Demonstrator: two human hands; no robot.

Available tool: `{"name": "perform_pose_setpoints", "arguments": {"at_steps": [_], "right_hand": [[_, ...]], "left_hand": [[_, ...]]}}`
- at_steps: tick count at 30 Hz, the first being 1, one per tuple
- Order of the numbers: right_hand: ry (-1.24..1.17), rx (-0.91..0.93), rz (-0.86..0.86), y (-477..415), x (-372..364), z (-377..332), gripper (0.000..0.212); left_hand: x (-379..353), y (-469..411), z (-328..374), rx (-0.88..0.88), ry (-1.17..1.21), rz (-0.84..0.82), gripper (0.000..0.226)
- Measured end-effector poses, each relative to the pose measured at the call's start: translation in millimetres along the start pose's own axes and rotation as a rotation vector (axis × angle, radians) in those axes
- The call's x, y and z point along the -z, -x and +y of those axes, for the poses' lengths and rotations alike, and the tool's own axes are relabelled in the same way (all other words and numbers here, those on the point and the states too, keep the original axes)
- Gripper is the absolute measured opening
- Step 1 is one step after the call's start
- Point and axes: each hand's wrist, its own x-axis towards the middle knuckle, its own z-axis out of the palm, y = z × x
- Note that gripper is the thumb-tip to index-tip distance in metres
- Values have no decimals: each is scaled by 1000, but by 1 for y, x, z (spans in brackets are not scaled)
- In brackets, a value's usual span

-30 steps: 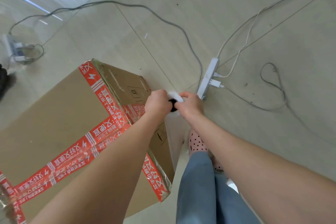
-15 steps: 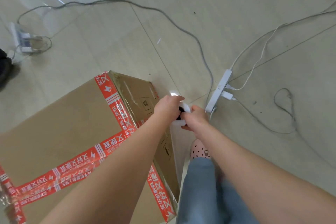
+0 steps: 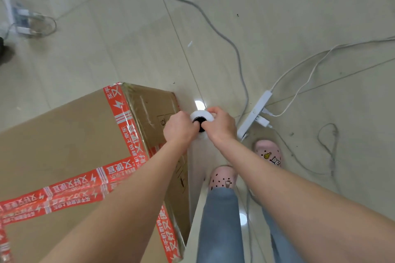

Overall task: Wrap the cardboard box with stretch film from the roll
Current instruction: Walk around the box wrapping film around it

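A large cardboard box [image 3: 64, 141] sealed with red printed tape stands on the floor at the lower left. Its right side looks glossy, as if under clear film. I hold the white stretch film roll [image 3: 202, 115] upright beside the box's far right corner, its dark core facing up. My left hand [image 3: 180, 129] grips the roll from the box side and my right hand [image 3: 221, 124] grips it from the other side. A pale sheet of film [image 3: 197, 168] hangs from the roll down along the box's right side.
A white power strip [image 3: 255, 113] with plugged chargers lies on the tiled floor just right of my hands. Grey and white cables [image 3: 239, 55] run across the floor. My feet in pink clogs [image 3: 223, 178] stand beside the box. Another power strip [image 3: 19, 17] lies far left.
The view has tilted down and my feet have come into sight. Both hands still grip the roll at the box's corner, and my right hand has shifted over the roll's top.
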Motion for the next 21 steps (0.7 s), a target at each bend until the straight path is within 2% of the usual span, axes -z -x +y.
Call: {"name": "perform_pose_setpoints", "arguments": {"at_steps": [2, 4, 6, 8, 10, 12, 13, 15, 18, 21], "right_hand": [[-3, 56, 3, -3, 2, -8, 47], [-38, -34, -73, -7, 5, -15, 60], [-212, -212, -194, -10, 6, -19, 55], [-305, -269, -212, -13, 7, -21, 42], [-255, -226, -194, -19, 6, -24, 32], [-168, -172, -195, -24, 6, -30, 27], [-127, -149, -196, -26, 6, -33, 27], [-62, -109, -184, -31, 8, -40, 30], [-7, -42, -148, -40, 14, -51, 43], [13, 101, -91, -47, 20, -66, 44]], "left_hand": [[0, 0, 0, 108, 67, 13, 27], [1, -1, 0, 194, 140, -31, 33], [3, -4, 2, 194, 162, -91, 34], [10, -8, 6, 100, 117, -78, 26], [22, -13, 11, -46, 46, -26, 24], [33, -19, 19, -132, -34, -35, 39], [38, -23, 23, -155, -88, -45, 34], [45, -29, 31, -168, -178, -41, 10], [48, -37, 30, -100, -64, 19, 2], [43, -44, 26, 86, 211, 114, 20]]}}
